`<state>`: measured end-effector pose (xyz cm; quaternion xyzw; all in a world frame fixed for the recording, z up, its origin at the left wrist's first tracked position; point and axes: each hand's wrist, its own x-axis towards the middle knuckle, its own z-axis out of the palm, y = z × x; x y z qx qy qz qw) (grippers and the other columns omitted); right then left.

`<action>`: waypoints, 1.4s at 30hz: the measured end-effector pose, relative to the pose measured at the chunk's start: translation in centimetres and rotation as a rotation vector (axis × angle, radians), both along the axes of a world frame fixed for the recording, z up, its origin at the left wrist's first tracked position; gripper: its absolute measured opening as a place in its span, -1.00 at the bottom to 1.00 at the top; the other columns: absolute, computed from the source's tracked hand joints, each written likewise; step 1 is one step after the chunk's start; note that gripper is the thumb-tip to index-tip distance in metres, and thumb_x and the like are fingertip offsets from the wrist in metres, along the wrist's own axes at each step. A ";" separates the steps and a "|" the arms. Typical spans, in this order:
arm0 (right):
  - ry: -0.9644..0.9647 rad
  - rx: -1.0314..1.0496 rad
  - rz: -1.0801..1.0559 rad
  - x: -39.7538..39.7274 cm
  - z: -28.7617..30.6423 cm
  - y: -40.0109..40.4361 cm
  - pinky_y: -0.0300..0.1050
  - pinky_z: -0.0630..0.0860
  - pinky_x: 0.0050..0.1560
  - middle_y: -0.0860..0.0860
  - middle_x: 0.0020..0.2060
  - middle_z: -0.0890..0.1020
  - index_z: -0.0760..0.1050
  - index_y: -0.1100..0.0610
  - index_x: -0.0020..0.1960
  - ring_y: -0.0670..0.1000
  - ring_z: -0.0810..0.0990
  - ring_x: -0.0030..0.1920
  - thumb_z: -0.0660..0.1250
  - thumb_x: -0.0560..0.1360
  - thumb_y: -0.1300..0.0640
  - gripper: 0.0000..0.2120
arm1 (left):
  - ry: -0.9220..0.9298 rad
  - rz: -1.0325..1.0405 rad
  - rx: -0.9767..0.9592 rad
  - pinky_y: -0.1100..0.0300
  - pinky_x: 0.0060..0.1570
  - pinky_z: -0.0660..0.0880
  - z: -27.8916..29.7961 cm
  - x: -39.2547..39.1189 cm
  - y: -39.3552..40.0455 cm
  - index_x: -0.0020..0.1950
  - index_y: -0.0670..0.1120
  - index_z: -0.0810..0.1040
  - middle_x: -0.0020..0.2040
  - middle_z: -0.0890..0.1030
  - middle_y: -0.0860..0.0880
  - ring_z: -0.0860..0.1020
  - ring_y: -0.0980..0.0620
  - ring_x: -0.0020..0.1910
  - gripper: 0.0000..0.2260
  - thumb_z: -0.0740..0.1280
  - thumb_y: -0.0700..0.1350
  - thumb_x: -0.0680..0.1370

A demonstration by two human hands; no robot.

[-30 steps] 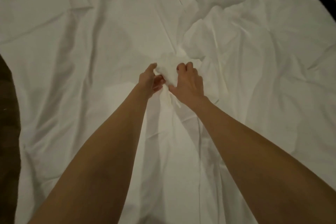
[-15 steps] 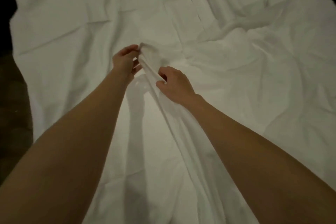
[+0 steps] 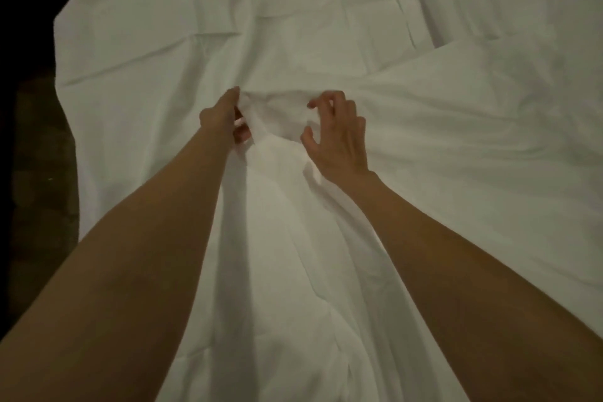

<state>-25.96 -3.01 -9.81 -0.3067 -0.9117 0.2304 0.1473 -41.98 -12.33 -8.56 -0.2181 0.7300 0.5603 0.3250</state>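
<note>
A white sheet (image 3: pixel 326 254) covers nearly the whole view, rumpled and lifted into a ridge that runs toward me. My left hand (image 3: pixel 223 119) pinches a bunched fold of the sheet (image 3: pixel 277 108), thumb on top and fingers underneath. My right hand (image 3: pixel 341 137) is just right of that fold. Its fingers are loosely curled and spread, its thumb stands apart, and the fingertips sit at the cloth without closing on it. Both bare forearms reach in from the bottom.
The sheet's left edge (image 3: pixel 63 81) drops off to a dark floor (image 3: pixel 29 173). A seam with a flat hem (image 3: pixel 401 10) runs across the upper right. Deep wrinkles fan out to the right of my hands.
My right hand has let go of the fold and moved right, fingers spread. My left hand keeps its hold. The fold between the hands has widened, and the view has shifted.
</note>
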 end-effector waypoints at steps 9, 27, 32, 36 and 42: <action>-0.309 -0.112 0.201 -1.0 -3.1 1.3 0.00 0.40 0.15 0.16 0.15 0.49 0.53 0.17 0.22 0.18 0.43 0.17 0.23 0.53 0.08 -0.68 | -0.313 -0.835 -0.187 0.34 -0.40 0.55 1.1 -2.5 2.5 -0.15 -0.14 0.52 -0.42 0.59 -0.01 0.57 0.13 -0.48 -0.93 0.34 -0.19 0.53; -0.299 0.044 0.265 -3.1 -1.1 1.7 0.05 0.33 0.16 0.05 0.24 0.40 0.37 0.10 0.27 0.13 0.38 0.26 0.26 0.48 0.00 -0.60 | 0.729 -0.710 -0.537 0.13 0.01 0.57 1.3 -7.0 5.3 0.15 -0.21 0.62 0.05 0.65 -0.20 0.64 -0.07 0.03 -0.69 0.44 -0.14 0.44; -0.725 -0.090 0.467 -2.6 -2.9 1.2 0.42 -0.13 0.40 -0.03 0.56 -0.09 -0.05 -0.03 0.57 0.08 -0.16 0.55 0.05 0.62 -0.09 -0.43 | 0.372 -0.431 -0.198 0.03 -0.03 0.58 -1.9 -3.9 3.7 0.42 -0.13 0.34 0.26 0.53 -0.19 0.61 -0.07 0.08 -0.47 0.43 -0.13 0.49; -0.815 -0.234 0.496 -4.8 -2.3 2.3 0.48 -0.07 0.38 -0.07 0.56 -0.10 -0.04 -0.11 0.56 0.08 -0.14 0.55 0.03 0.63 -0.03 -0.47 | 0.320 -0.287 -0.093 0.06 0.20 0.49 -4.4 3.0 -0.6 0.44 -0.14 0.31 0.33 0.47 -0.08 0.49 -0.06 0.26 -0.43 0.44 -0.11 0.48; -0.618 -0.430 0.427 1.2 -1.4 -1.4 0.31 -0.15 0.45 -0.06 0.56 -0.06 0.12 -0.07 0.54 0.01 -0.16 0.55 0.03 0.65 0.04 -0.55 | 0.140 -0.246 0.150 0.02 -0.06 0.59 -4.1 13.9 -6.5 0.21 -0.15 0.51 0.02 0.64 -0.07 0.62 -0.05 -0.02 -0.65 0.46 -0.25 0.45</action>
